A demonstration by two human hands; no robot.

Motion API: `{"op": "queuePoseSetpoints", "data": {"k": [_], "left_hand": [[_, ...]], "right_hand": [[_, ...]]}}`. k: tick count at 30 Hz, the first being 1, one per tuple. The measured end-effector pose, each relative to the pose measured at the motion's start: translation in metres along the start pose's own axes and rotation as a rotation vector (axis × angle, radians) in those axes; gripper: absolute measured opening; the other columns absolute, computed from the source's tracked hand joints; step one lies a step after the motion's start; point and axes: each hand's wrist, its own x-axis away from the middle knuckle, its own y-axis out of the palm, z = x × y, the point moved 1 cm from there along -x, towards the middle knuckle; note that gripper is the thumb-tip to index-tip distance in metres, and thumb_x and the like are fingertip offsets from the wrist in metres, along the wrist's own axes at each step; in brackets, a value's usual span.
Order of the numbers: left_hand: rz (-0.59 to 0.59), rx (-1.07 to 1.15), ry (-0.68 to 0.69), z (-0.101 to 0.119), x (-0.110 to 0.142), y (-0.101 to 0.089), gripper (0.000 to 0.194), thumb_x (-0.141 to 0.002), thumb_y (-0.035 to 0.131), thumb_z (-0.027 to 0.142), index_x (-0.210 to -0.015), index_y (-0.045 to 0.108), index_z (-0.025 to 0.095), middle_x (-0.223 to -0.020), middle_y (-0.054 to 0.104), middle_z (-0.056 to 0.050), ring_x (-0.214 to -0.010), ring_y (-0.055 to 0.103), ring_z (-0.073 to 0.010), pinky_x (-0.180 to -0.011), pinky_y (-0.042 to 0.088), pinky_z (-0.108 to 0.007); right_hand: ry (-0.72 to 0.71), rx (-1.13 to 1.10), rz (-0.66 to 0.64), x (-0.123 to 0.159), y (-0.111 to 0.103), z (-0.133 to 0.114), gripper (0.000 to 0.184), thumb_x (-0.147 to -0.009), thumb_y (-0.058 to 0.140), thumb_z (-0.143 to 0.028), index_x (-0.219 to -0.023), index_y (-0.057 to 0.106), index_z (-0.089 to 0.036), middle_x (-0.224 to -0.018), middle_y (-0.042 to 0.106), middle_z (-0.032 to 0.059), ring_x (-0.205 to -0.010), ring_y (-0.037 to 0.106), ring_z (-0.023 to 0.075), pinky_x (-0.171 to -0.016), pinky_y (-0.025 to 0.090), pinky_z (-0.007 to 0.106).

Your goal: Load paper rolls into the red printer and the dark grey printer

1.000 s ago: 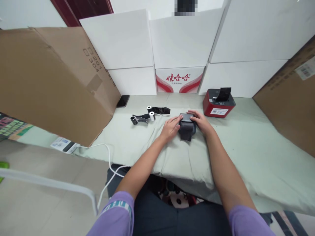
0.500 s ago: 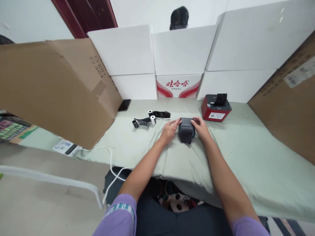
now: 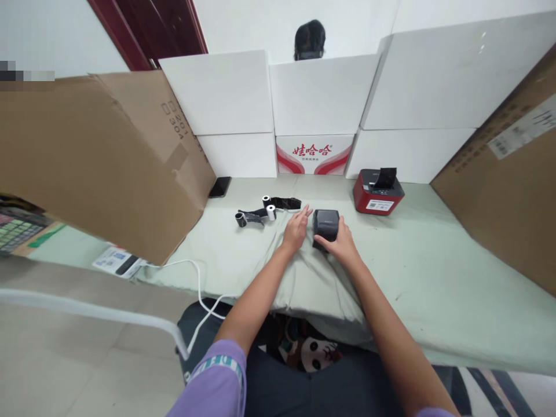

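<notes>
A small dark grey portable receipt printer (image 3: 326,221) sits on the cloth-covered table in front of me. My right hand (image 3: 344,242) grips it, thumb across the front and fingers along the right side. Just left of the printer, my left hand (image 3: 297,230) is off it, empty, with fingers stretched forward and slightly apart. Beyond that hand lie several small paper rolls (image 3: 271,212) with black strips (image 3: 285,202) pulled out. The printer's lower front is partly hidden by my right thumb.
A red and black printer (image 3: 377,194) with a black strip sticking up stands to the right. White boxes (image 3: 321,98) line the back; brown cardboard (image 3: 108,156) stands at left and more cardboard (image 3: 508,174) at right. A phone (image 3: 220,186) and white cable (image 3: 199,278) are leftward.
My left hand has let go of the printer and drawn back left. My right hand has shifted lower round it. The black strip hanging from its front no longer shows.
</notes>
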Motion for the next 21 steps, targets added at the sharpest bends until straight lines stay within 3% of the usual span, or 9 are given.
{"op": "queuePoseSetpoints", "data": {"k": [2,4,8,12,17,19,21], "left_hand": [[0.004,-0.001,-0.012,0.0,0.0,0.0,0.054,-0.108,0.022,0.038,-0.154,0.047,0.023,-0.144,0.064,-0.006,-0.141,0.05,-0.0206,-0.12,0.035,-0.039],[0.005,0.012,-0.01,0.0,0.0,0.001,0.054,-0.108,0.023,0.038,-0.152,0.049,0.024,-0.143,0.065,-0.006,-0.141,0.051,-0.0207,-0.12,0.036,-0.04],[0.0,0.032,0.007,0.0,0.0,0.002,0.053,-0.108,0.025,0.04,-0.152,0.05,0.023,-0.141,0.067,-0.007,-0.139,0.052,-0.0219,-0.12,0.036,-0.041],[-0.006,0.032,-0.011,-0.001,0.0,0.003,0.055,-0.108,0.023,0.041,-0.153,0.048,0.023,-0.141,0.066,-0.007,-0.14,0.052,-0.0219,-0.12,0.037,-0.041],[-0.022,0.035,-0.022,-0.001,0.0,0.003,0.056,-0.108,0.022,0.044,-0.154,0.047,0.023,-0.14,0.067,-0.006,-0.138,0.053,-0.0213,-0.12,0.038,-0.042],[-0.022,0.029,-0.024,-0.001,-0.001,0.004,0.056,-0.108,0.023,0.044,-0.152,0.049,0.023,-0.14,0.067,-0.006,-0.139,0.053,-0.0208,-0.12,0.038,-0.042],[-0.024,0.025,-0.021,-0.002,-0.001,0.003,0.055,-0.107,0.024,0.044,-0.151,0.05,0.024,-0.14,0.067,-0.005,-0.139,0.053,-0.02,-0.121,0.038,-0.042]], "right_hand": [[-0.031,-0.064,-0.057,0.002,-0.004,0.013,0.095,-0.086,0.05,-0.059,-0.16,0.026,-0.005,-0.159,0.037,0.0262,-0.15,0.036,0.0377,-0.125,0.028,0.053],[-0.11,-0.06,-0.085,0.005,-0.011,0.03,0.081,-0.088,0.044,-0.047,-0.158,0.032,-0.01,-0.161,0.038,0.0213,-0.152,0.035,0.0343,-0.126,0.026,0.053],[-0.291,0.067,-0.074,0.015,-0.016,0.044,0.09,-0.078,0.06,-0.043,-0.158,0.031,-0.014,-0.16,0.039,0.0208,-0.15,0.035,0.0379,-0.122,0.03,0.059],[-0.276,0.08,0.039,0.014,-0.012,0.023,0.083,-0.081,0.058,-0.04,-0.155,0.033,-0.013,-0.155,0.044,0.0222,-0.144,0.041,0.0365,-0.118,0.037,0.056],[-0.065,0.271,0.095,0.012,-0.008,-0.013,0.059,-0.088,0.048,-0.034,-0.14,0.049,-0.006,-0.134,0.056,0.0268,-0.125,0.052,0.04,-0.105,0.043,0.055],[-0.022,0.38,0.099,0.016,-0.004,-0.025,0.07,-0.087,0.054,-0.041,-0.143,0.043,0.0,-0.132,0.054,0.0315,-0.122,0.051,0.044,-0.102,0.042,0.057],[0.004,0.417,0.128,0.019,0.002,-0.034,0.092,-0.083,0.062,-0.054,-0.148,0.033,0.005,-0.133,0.05,0.0356,-0.122,0.048,0.0477,-0.101,0.041,0.06]]}}
